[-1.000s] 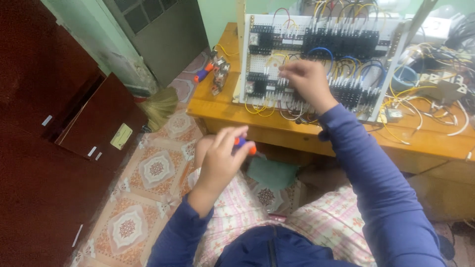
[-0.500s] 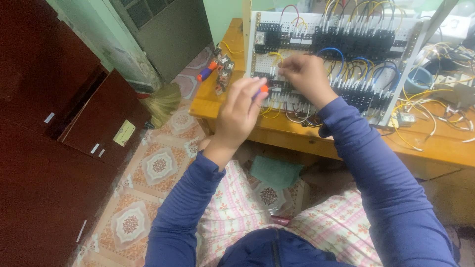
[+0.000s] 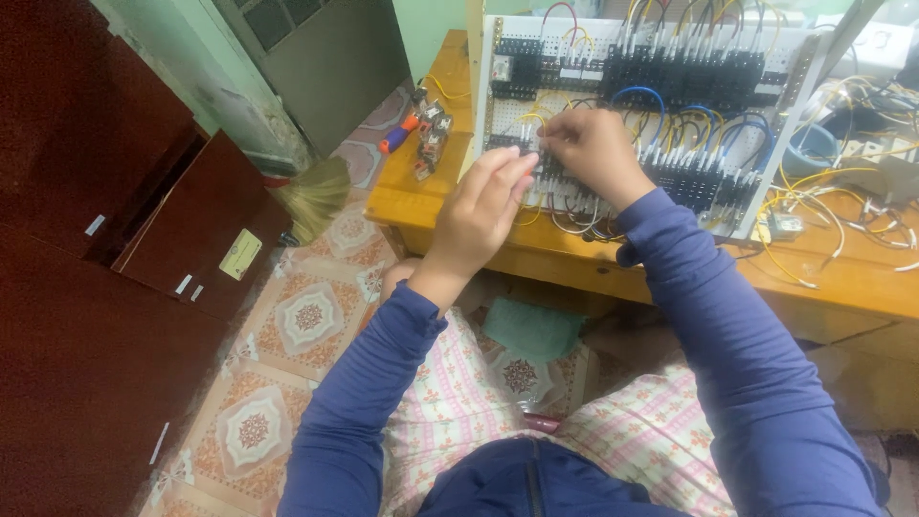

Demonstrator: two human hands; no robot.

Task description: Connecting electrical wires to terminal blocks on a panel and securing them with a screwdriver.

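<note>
A white perforated control panel [image 3: 775, 124] leans upright on a wooden table [image 3: 593, 257], packed with black terminal blocks and yellow, blue and black wires. My left hand [image 3: 483, 206] is raised to the panel's lower left, fingers closed together with the tips at the terminals. The small orange-and-blue screwdriver it held a moment ago is hidden inside the hand. My right hand [image 3: 595, 153] is just to the right, almost touching the left. It pinches a wire at the same row of terminals. Both arms wear blue sleeves.
A second orange-handled screwdriver [image 3: 400, 134] and small relays [image 3: 431, 139] lie on the table's left end. Loose yellow wires [image 3: 842, 196] sprawl at the right. A broom [image 3: 316, 191] and a dark red cabinet [image 3: 115, 249] stand left. A green cloth [image 3: 531, 330] lies on the patterned floor.
My left hand rose from near my lap up to the panel, bringing the screwdriver to the terminals beside my right hand. The right hand stayed at the same row.
</note>
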